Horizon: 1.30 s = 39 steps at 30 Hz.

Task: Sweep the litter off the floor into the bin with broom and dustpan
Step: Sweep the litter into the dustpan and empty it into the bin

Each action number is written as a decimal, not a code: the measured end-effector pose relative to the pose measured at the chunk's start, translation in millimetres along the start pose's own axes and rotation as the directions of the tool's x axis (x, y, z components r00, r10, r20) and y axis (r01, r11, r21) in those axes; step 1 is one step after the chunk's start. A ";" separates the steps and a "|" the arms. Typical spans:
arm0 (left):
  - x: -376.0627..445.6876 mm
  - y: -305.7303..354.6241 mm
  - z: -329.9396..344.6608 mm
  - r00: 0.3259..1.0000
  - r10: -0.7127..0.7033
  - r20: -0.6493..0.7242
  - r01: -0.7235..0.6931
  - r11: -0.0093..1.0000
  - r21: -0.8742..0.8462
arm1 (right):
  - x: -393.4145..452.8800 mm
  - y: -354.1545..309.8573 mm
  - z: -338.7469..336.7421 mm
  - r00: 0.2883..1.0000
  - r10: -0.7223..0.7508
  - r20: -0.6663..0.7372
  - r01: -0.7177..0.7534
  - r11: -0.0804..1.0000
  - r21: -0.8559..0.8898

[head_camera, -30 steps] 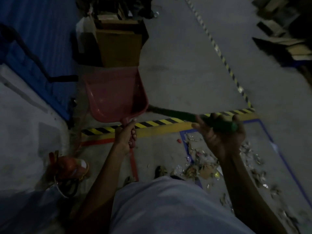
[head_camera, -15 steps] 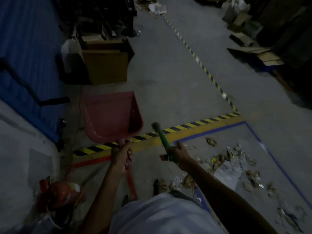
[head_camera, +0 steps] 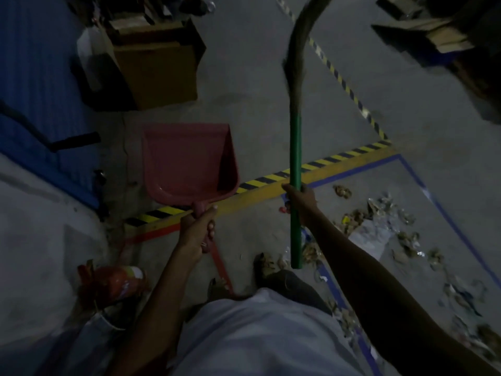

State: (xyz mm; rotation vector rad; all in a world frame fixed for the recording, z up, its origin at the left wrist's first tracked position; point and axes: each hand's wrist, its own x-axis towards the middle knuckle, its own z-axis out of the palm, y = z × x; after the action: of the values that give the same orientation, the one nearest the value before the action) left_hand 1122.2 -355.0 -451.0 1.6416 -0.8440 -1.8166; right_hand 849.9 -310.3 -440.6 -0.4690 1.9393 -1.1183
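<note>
Left hand [head_camera: 197,229]: fingers curled round red dustpan [head_camera: 187,164] handle, pan raised. Right hand [head_camera: 301,200]: fingers gripping green broom [head_camera: 295,158] shaft, bristles pointing far. Litter [head_camera: 379,226] on floor [head_camera: 257,104], right.

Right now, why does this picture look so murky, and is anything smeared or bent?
Head view: dim light leaves the cardboard box and far corners shadowy; the broom bristles streak with motion blur, while the red dustpan stays fairly sharp; the wide lens visibly bows the striped floor tape.
</note>
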 end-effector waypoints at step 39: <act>-95.9 -244.9 118.1 0.915 -0.173 -0.364 0.093 0.969 -0.228 | -26.8 249.7 -130.3 0.833 -0.442 0.332 0.543 0.542 -0.641</act>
State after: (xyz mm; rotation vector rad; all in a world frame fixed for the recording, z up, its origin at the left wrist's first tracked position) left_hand 1018.8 -112.0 -566.4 1.8661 -0.3658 -1.5316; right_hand 780.9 -90.0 -604.0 -1.5799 2.1301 -0.5417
